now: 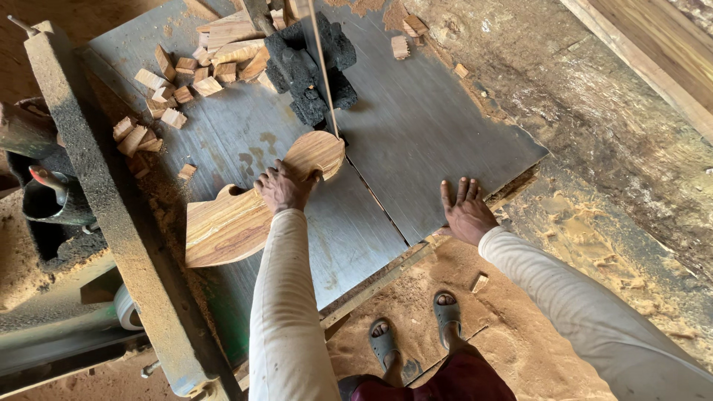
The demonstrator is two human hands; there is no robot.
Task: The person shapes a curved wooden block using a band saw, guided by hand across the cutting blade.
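The curved wooden workpiece [245, 212] is being gripped by the closed left hand [284, 186] against the bandsaw blade [324, 70]; the open, empty right hand [466, 213] is being braced flat on the saw table [423, 126] for balance.

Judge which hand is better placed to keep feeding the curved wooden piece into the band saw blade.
Left, probably. The left hand presses on the curved wooden piece, whose rounded end meets the blade. The right hand lies flat on the saw table, apart from the wood.

Smooth grained wood board [230, 223], matt grey metal table [416, 126]
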